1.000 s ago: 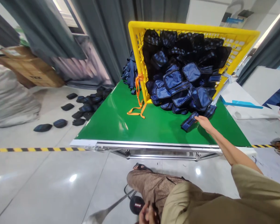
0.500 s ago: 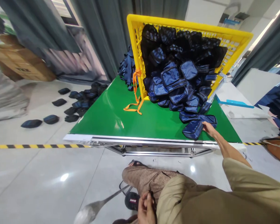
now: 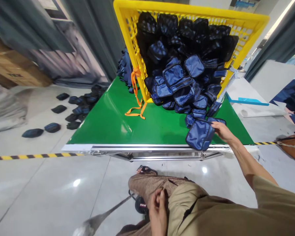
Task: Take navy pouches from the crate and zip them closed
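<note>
A blue pouch is being held at its right edge by the right hand, grip closed on the fabric with fingers curled over it. The pouch is being kept at the near right edge of the green table, tilted, its lower corner reaching the table's metal rim. Just behind it, more blue pouches are lying spilled from a yellow crate that is being propped on its side on the table. An orange strap is hanging from the crate's left corner onto the table. The left hand is being rested low against the lap, fingers bent loosely on the trouser cloth, nothing clearly held. Dark pouches are lying scattered on the floor at left.
</note>
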`<move>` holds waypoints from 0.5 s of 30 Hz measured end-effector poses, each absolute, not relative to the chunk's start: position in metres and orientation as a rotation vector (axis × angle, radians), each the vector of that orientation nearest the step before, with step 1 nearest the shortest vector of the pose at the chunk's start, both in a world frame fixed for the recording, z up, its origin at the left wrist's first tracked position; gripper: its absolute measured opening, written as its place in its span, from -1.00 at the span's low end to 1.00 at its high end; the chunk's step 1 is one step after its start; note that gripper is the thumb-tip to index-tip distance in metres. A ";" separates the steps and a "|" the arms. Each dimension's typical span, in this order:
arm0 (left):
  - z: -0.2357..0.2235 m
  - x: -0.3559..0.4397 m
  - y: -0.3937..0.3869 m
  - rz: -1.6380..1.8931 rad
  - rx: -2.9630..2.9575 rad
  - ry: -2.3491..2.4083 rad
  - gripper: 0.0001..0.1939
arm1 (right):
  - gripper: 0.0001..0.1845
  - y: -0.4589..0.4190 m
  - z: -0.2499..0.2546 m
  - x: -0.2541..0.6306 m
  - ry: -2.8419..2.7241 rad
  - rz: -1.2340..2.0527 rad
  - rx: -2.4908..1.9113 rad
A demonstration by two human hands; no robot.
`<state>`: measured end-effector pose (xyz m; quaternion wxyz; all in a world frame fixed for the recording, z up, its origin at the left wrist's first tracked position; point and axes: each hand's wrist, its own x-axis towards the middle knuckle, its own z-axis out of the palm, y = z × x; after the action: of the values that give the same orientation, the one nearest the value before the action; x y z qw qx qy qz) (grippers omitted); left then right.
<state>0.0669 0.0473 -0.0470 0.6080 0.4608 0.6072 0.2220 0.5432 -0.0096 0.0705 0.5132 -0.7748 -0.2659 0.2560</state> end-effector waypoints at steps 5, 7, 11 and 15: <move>0.018 0.100 0.064 0.703 1.192 1.240 -0.33 | -0.53 0.056 0.085 0.443 -1.458 0.832 -1.789; 0.032 0.107 0.070 0.725 1.172 1.172 -0.35 | -0.53 0.076 0.082 0.396 -1.768 0.848 -1.663; 0.039 0.103 0.080 0.786 1.049 1.154 -0.39 | -0.56 0.096 0.072 0.322 -2.176 0.833 -1.426; 0.035 0.086 0.078 0.796 1.146 1.256 -0.51 | -0.55 0.101 0.066 0.289 -2.314 0.845 -1.326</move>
<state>0.0855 0.0785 0.0350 0.5911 0.4924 0.5396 0.3419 0.2886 0.1005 0.0658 0.1712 -0.4671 -0.8149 0.2975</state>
